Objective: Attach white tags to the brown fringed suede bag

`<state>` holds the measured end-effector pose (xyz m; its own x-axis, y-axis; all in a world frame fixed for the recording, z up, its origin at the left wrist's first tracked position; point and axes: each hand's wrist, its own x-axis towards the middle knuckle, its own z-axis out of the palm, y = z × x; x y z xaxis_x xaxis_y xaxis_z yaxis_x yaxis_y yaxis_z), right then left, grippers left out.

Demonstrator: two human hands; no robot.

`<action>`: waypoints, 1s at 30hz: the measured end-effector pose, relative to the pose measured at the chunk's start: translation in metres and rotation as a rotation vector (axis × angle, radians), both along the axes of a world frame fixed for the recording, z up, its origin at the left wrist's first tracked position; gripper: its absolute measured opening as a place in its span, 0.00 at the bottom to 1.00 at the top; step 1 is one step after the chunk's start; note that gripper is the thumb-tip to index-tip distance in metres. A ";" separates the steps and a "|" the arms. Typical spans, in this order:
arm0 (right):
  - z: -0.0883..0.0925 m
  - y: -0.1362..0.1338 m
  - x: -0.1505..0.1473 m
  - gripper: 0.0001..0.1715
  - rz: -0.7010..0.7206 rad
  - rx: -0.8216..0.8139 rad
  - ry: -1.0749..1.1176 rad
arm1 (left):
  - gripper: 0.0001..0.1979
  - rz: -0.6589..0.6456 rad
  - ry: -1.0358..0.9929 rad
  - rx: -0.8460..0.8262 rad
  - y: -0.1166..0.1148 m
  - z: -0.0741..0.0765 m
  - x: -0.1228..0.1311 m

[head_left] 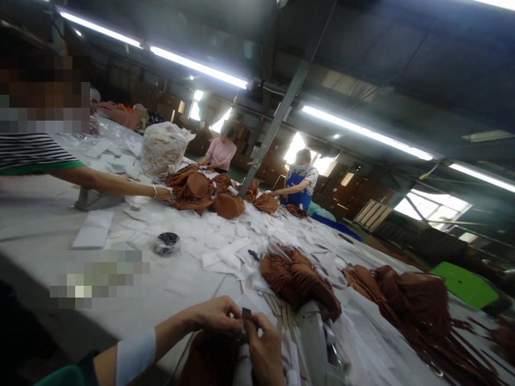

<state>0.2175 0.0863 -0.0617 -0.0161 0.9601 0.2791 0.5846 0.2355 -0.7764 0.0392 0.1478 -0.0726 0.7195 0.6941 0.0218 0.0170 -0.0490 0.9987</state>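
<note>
My left hand (215, 315) and my right hand (263, 348) meet at the near edge of the table, both pinched on a small dark tag or strip (245, 315). Under them lies a brown fringed bag (213, 356) that the hands partly hide. Whether the small piece is fixed to the bag I cannot tell. A white cuff covers my left wrist.
The long white table (44, 209) is strewn with white paper pieces (93, 229), brown fringed bags (300, 279) in piles, a black roll in plastic (167, 242) and a clear sack (163, 147). Another person's arm (104, 182) reaches to a bag pile (199, 190). Two people work at the far end.
</note>
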 end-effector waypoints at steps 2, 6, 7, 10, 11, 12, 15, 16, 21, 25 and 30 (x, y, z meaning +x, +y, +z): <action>0.006 0.001 0.001 0.19 -0.036 0.021 -0.006 | 0.18 0.121 0.003 0.078 0.007 0.010 -0.004; 0.010 0.005 0.005 0.18 -0.091 0.031 -0.008 | 0.26 0.355 -0.002 0.193 0.010 0.034 -0.011; 0.011 0.005 0.005 0.19 -0.090 0.030 0.007 | 0.27 0.331 0.009 0.203 0.006 0.037 -0.009; 0.012 0.004 0.003 0.20 -0.056 0.027 0.061 | 0.26 0.188 0.150 0.321 -0.012 0.035 0.002; 0.012 0.003 0.003 0.20 -0.040 0.025 0.078 | 0.22 0.168 0.206 0.375 -0.018 0.032 0.006; 0.012 0.002 0.003 0.19 -0.027 0.022 0.093 | 0.17 0.169 0.253 0.422 -0.024 0.029 0.010; 0.012 -0.004 0.005 0.19 -0.018 0.013 0.129 | 0.12 0.214 0.310 0.461 -0.036 0.021 0.017; 0.012 -0.005 0.007 0.19 -0.025 0.016 0.144 | 0.13 0.214 0.314 0.461 -0.038 0.020 0.018; 0.018 -0.007 0.009 0.19 -0.061 0.051 0.184 | 0.12 0.196 0.183 0.360 -0.044 0.017 0.022; 0.018 -0.007 0.003 0.19 -0.071 0.058 0.186 | 0.14 0.205 -0.123 0.068 -0.045 0.004 0.031; 0.014 -0.007 0.000 0.19 -0.090 0.031 0.205 | 0.16 0.224 -0.255 -0.247 -0.039 -0.010 0.041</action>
<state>0.2171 0.0796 -0.0481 0.1291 0.9461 0.2969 0.4348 0.2151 -0.8745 0.0799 0.1089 -0.0829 0.5432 0.8395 -0.0070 -0.2497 0.1695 0.9534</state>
